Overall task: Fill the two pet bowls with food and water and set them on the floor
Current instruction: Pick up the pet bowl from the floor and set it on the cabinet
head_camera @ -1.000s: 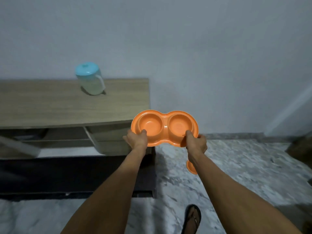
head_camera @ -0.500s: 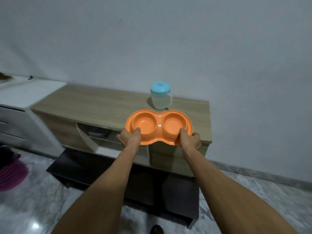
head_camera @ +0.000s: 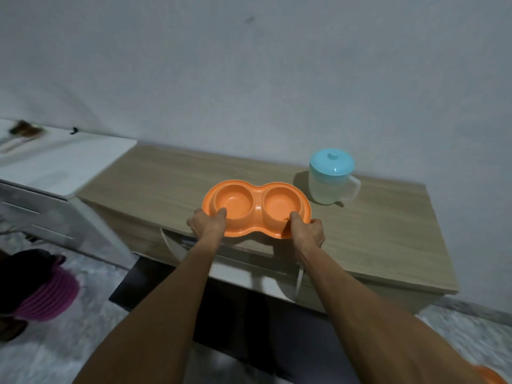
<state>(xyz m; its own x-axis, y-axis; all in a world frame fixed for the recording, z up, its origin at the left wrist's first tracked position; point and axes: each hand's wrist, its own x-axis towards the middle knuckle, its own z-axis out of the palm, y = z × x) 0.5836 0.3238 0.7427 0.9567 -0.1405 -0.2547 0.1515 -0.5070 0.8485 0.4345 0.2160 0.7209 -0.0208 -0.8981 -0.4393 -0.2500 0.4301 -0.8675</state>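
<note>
An orange double pet dish [head_camera: 256, 207], two round bowls moulded in one tray, is being held level at the near edge of a wooden cabinet top [head_camera: 374, 231]; whether it is touching the wood cannot be told. Both bowls are showing empty, so the filling step appears not yet begun. The near left rim is being gripped by the left hand [head_camera: 207, 224] and the near right rim by the right hand [head_camera: 307, 231], each thumb hooked over the rim into a bowl, the other fingers hidden beneath. The next move is judged to call for resting the dish flat on the top and freeing a hand for the jug.

A plain pale wall [head_camera: 249, 79] is filling the far side. A marbled floor [head_camera: 91, 314] is showing below. A white unit [head_camera: 63, 162] is standing against the cabinet's left end. A translucent jug [head_camera: 331, 180] with a blue lid is standing far right of the dish, close but apart.
</note>
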